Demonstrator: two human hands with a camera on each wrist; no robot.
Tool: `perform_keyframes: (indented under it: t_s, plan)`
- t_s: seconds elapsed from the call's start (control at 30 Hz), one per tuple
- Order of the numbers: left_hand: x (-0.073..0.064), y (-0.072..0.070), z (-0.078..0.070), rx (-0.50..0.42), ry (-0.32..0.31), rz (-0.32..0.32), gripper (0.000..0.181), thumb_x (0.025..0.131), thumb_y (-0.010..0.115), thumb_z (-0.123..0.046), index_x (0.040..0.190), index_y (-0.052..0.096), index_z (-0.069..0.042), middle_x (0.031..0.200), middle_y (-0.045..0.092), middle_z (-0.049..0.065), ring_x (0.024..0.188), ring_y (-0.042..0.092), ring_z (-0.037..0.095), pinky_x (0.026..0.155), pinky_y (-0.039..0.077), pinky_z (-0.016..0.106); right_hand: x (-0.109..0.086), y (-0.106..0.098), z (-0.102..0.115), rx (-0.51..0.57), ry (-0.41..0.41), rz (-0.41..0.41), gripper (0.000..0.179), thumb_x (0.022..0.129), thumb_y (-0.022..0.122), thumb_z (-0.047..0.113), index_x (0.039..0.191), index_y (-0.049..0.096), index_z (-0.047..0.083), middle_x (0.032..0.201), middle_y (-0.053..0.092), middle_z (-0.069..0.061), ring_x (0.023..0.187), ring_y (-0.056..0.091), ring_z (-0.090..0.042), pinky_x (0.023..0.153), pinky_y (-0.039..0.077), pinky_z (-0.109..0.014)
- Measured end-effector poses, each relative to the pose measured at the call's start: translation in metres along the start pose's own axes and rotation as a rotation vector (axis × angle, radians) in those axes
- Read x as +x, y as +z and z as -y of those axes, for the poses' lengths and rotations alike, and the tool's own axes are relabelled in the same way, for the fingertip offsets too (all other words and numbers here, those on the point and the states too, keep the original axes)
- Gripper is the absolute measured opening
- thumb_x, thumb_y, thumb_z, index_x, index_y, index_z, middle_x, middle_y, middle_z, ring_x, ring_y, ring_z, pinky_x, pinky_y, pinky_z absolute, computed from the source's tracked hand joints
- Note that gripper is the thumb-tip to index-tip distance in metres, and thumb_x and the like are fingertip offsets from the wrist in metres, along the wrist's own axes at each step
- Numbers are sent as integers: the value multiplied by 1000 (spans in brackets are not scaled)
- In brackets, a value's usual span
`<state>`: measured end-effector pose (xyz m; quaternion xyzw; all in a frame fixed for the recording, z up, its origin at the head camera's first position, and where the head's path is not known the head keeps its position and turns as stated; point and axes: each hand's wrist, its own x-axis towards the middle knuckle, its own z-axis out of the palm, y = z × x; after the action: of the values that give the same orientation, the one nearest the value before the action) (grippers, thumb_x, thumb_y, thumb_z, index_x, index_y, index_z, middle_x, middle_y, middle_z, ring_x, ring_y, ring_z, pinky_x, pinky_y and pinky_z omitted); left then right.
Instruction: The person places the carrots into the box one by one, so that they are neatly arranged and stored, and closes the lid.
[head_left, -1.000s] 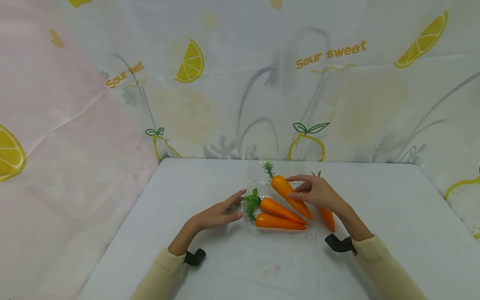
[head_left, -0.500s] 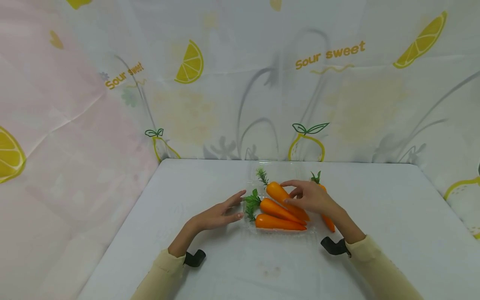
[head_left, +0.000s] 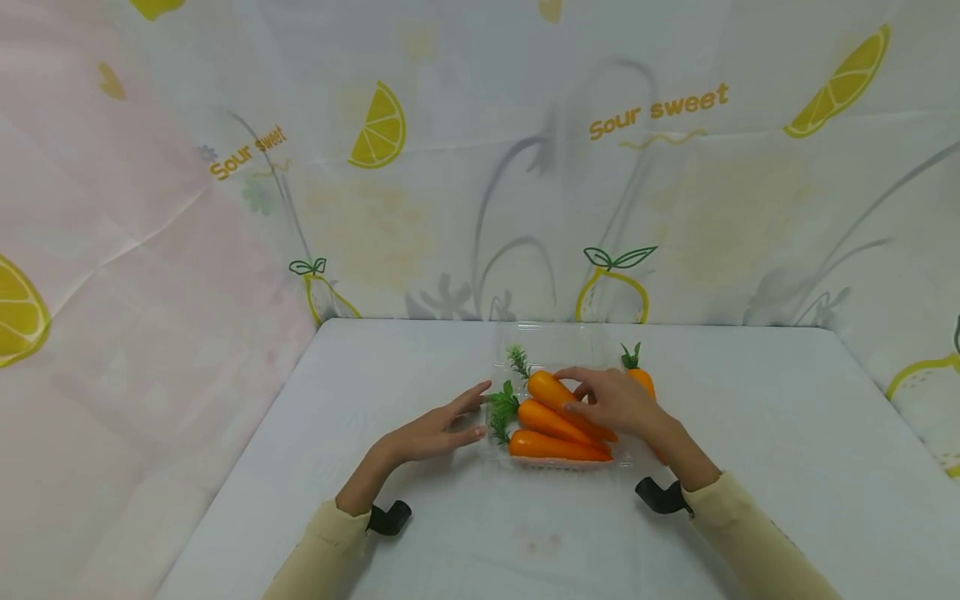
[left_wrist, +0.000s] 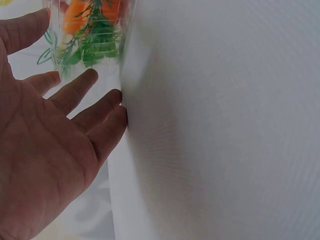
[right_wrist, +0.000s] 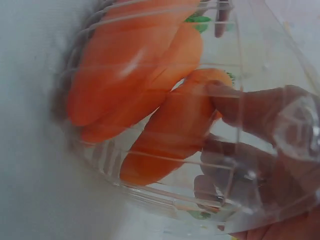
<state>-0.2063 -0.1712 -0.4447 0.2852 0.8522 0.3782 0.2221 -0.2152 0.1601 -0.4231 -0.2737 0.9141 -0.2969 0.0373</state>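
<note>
A clear plastic box (head_left: 566, 340) holds three orange carrots with green tops, its see-through lid folded back behind. My right hand (head_left: 624, 403) pinches the rearmost carrot (head_left: 546, 388) between thumb and fingers, inside the box; the right wrist view shows this carrot (right_wrist: 170, 127) through the clear wall. A middle carrot (head_left: 542, 420) and a front carrot (head_left: 553, 447) lie side by side before it. My left hand (head_left: 429, 433), fingers spread and relaxed, is at the box's left side. In the left wrist view its fingertips are right by the box wall (left_wrist: 95, 42).
Another carrot (head_left: 642, 381) lies on the white table (head_left: 780, 417) to the right of the box, partly hidden behind my right hand and wrist. A lemon-print cloth (head_left: 442, 217) hangs behind the table and along the left.
My right hand has moved left and toward me with the carrot, lowering it beside the other two in the box. The left hand stays in place.
</note>
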Motion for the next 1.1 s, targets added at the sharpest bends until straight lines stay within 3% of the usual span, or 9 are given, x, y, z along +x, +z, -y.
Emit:
perform_keyframes:
  t_s: [0.33,0.57,0.83,1.1]
  plan:
    - [0,0,2,-2,13,5,75,101,54,-42,160,10,-26,159,29,2,143,31,21,114,25,50,-1,7,1,-20,23,29,45,91,74,23,134,61,17,96,72,-2,67,57,-8,58,48,-25]
    - [0,0,1,3,5,6,75,101,54,-42,160,10,-26,159,28,2,143,31,20,115,26,48,-1,8,2,-50,-26,18,42,92,72,19,132,64,10,97,73,-3,68,57,-7,57,47,-24]
    - [1,0,-1,0,4,6,76,101,54,-43,160,9,-25,160,26,1,144,29,20,115,26,47,-1,10,3,-114,-24,-15,35,90,74,20,123,71,10,98,72,1,71,56,-8,61,48,-22]
    - [2,1,2,-3,5,-3,77,101,54,-45,160,9,-26,162,23,1,144,28,18,115,26,44,-1,10,0,-97,-30,-24,31,89,75,19,119,72,11,96,72,1,77,61,-12,68,52,-27]
